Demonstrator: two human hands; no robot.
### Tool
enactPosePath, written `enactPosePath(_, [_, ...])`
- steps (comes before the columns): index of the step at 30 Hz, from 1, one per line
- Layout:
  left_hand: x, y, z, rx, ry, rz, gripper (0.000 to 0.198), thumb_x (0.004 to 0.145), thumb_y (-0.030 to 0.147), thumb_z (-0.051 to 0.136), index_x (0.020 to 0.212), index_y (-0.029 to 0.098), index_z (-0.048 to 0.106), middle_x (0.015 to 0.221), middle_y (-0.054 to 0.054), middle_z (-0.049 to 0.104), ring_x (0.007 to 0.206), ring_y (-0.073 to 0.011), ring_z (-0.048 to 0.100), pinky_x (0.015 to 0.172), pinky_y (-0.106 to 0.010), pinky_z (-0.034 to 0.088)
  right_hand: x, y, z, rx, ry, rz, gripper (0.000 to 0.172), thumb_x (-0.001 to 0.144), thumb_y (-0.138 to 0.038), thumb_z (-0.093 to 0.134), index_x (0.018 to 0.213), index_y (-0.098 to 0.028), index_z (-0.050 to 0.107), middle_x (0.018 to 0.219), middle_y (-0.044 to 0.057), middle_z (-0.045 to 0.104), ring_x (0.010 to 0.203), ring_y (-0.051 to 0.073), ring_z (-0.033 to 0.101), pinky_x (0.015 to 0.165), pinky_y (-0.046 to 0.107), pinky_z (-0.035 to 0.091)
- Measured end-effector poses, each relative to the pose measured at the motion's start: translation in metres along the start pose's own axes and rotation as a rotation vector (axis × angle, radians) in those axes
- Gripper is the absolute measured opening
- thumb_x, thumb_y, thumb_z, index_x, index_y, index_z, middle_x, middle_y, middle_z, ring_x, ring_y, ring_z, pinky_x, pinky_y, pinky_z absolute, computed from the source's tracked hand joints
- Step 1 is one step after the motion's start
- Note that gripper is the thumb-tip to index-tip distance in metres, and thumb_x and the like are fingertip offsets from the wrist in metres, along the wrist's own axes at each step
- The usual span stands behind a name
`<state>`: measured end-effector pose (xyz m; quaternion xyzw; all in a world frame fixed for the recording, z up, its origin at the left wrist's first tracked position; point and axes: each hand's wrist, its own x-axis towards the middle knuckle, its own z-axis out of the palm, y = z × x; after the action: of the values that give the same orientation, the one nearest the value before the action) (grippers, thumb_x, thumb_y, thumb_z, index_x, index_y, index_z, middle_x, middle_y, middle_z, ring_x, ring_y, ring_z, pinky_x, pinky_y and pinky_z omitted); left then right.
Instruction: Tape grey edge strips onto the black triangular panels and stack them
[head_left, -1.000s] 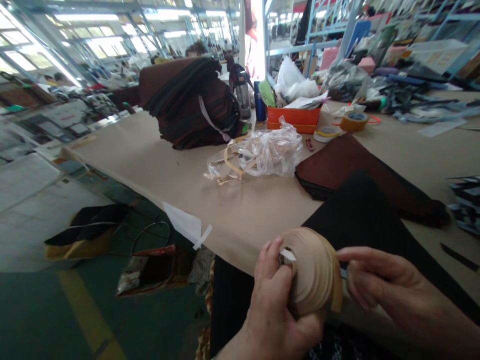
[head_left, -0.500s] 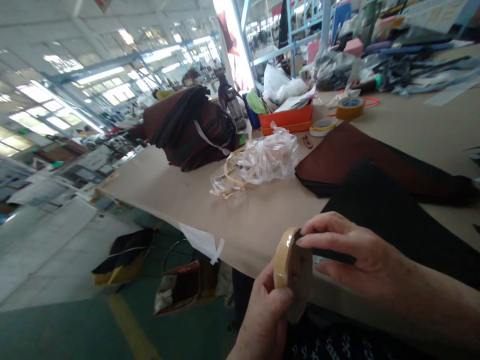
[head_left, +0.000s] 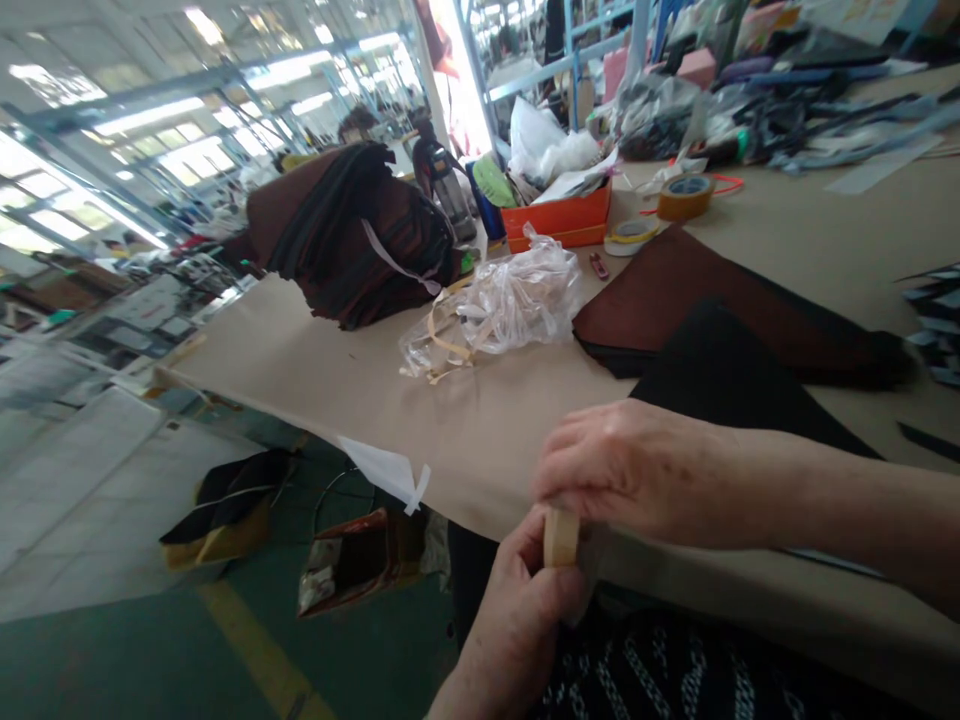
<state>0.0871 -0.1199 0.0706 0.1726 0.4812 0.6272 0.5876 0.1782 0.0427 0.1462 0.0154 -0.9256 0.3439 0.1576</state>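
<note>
A tan tape roll (head_left: 561, 537) shows edge-on at the near edge of the paper-covered table (head_left: 315, 360). My left hand (head_left: 521, 610) grips it from below. My right hand (head_left: 637, 475) lies over its top, fingers curled on the roll and hiding most of it. Just behind my right hand, a black fabric piece (head_left: 742, 385) lies flat on the table, with a brown fabric piece (head_left: 675, 290) behind it.
A crumpled clear plastic bag (head_left: 510, 305) and a tied bundle of dark fabric (head_left: 352, 235) sit mid-table. An orange box (head_left: 559, 220), two tape rolls (head_left: 684, 195) and clutter lie at the back. Bags (head_left: 352, 560) stand on the floor below the table edge.
The roll turned from its broad face to edge-on and sank lower. My right hand moved from its right side over its top. The view swung slightly.
</note>
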Motion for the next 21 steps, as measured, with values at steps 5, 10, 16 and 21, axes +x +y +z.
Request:
enactPosePath(5, [-0.003,-0.002,-0.019,-0.331,-0.115,-0.022,0.035,0.074,0.037,0.069,0.103,0.017,0.072,0.098,-0.007,0.074,0.103,-0.0272,0.062,0.101,-0.04,0.041,0.009,0.039,0.001,0.254,0.336,0.331,0.016,0.082,-0.019,0.053,0.076,-0.015,0.067,0.065,-0.002,0.062,0.059,0.008,0.055,0.058,0.02,0.042])
enactPosePath(10, [-0.002,-0.006,-0.032,-0.526,-0.222,-0.046,0.038,0.081,0.045,0.057,0.102,0.017,0.073,0.11,-0.008,0.072,0.12,-0.0293,0.054,0.114,-0.044,0.025,-0.002,0.077,0.003,0.641,0.615,0.609,0.012,0.076,-0.023,0.059,0.068,-0.013,0.061,0.065,0.002,0.065,0.054,0.007,0.055,0.052,0.019,0.042])
enactPosePath(16, [0.002,-0.006,-0.039,-0.541,-0.164,-0.011,0.044,0.08,0.053,0.055,0.098,0.016,0.073,0.115,-0.008,0.069,0.13,-0.0316,0.043,0.116,-0.045,0.02,-0.03,0.089,0.027,1.001,0.651,0.713,0.022,0.073,-0.032,0.066,0.085,-0.016,0.058,0.055,-0.006,0.052,0.043,0.006,0.047,0.046,0.022,0.043])
enactPosePath(21, [0.006,-0.002,-0.046,-0.574,-0.139,0.022,0.043,0.08,0.052,0.055,0.096,0.017,0.072,0.117,-0.007,0.068,0.129,-0.0313,0.044,0.115,-0.046,0.022,-0.035,0.086,0.055,1.098,0.471,0.841,0.03,0.073,-0.035,0.07,0.093,-0.015,0.06,0.055,-0.01,0.037,0.042,0.002,0.028,0.037,0.016,0.023])
